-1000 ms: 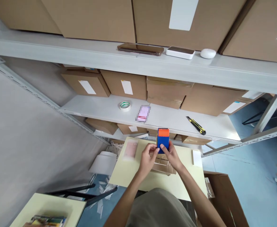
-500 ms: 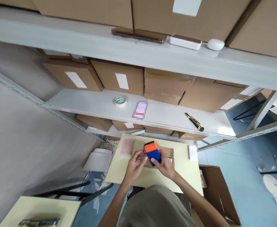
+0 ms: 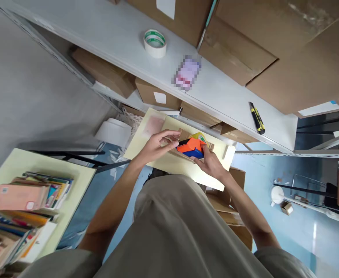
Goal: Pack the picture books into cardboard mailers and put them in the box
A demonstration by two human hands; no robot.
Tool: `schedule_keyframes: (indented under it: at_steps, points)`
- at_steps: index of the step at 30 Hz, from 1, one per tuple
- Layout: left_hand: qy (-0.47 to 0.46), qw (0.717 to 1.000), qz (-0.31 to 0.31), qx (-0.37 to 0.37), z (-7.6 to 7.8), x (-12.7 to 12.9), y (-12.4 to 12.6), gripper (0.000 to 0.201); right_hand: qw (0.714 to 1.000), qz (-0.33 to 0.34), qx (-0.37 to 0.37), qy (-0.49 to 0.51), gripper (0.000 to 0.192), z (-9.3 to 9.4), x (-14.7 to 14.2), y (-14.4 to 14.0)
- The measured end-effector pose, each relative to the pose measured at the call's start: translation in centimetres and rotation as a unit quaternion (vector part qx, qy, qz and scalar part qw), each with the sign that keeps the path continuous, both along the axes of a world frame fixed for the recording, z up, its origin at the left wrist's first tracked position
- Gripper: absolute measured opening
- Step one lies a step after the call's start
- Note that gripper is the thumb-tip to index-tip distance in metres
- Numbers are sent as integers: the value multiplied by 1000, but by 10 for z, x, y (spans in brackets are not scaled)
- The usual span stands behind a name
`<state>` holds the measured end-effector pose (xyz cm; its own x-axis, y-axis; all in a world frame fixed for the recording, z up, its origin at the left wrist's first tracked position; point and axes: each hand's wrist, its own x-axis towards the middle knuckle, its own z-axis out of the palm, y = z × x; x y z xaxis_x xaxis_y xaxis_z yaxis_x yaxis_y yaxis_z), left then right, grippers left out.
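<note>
In my right hand (image 3: 211, 161) is a tape dispenser (image 3: 191, 147) with an orange top, a blue body and a black front edge. A yellow tape roll (image 3: 198, 136) shows at its far side. My left hand (image 3: 159, 146) is at the dispenser's black end, thumb and forefinger apart; whether the thumb tip touches that end I cannot tell. Below the dispenser, mostly hidden by it and my hands, a small cardboard box (image 3: 183, 134) lies on the pale yellow table (image 3: 172, 164).
Beyond the table, a shelf (image 3: 218, 88) bears a white tape roll (image 3: 155, 45), a blurred phone-like item (image 3: 187, 72) and a yellow-black utility knife (image 3: 256, 118). Cartons (image 3: 235, 42) stand behind them. Books (image 3: 19, 197) are stacked on a side table at left. An open carton (image 3: 227, 199) sits at right.
My view has tipped downward and turned. The dispenser has rolled from showing its broad blue side to lying more sideways, and its yellow roll now shows. My left hand has shifted to its black end.
</note>
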<state>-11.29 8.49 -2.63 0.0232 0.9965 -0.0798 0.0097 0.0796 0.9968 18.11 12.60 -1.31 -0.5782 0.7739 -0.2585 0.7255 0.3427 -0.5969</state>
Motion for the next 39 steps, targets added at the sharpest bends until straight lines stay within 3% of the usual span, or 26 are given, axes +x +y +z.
schedule_keyframes:
  at_steps: [5, 10, 17, 22, 26, 28, 31, 34, 39]
  points:
    - [14, 1000, -8, -1, -12, 3, 3, 54, 999, 43, 0, -5, 62, 3, 3, 3]
    - [-8, 1000, 12, -14, -36, 13, 5, 52, 998, 55, -20, -25, 61, 10, 5, 4]
    - [-67, 993, 51, -78, -79, 37, 0, 47, 990, 31, -90, -102, 49, 12, -2, 12]
    - [-104, 984, 75, -127, -95, 52, -9, 47, 978, 7, -196, -73, 58, 22, -4, 25]
    - [-91, 978, 114, -147, -104, 37, -6, 54, 940, -28, -328, -89, 59, 55, 11, 44]
    - [-90, 972, 153, -152, -111, 23, 2, 55, 934, -58, -327, -131, 61, 73, 18, 57]
    - [-113, 966, 162, -165, -121, 7, 16, 56, 932, -78, -311, -168, 66, 90, 19, 73]
    - [-135, 960, 159, -186, -131, 4, 26, 58, 927, -75, -320, -182, 68, 91, 12, 83]
    - [-156, 952, 144, -220, -149, 8, 30, 57, 922, -67, -319, -208, 66, 77, 1, 89]
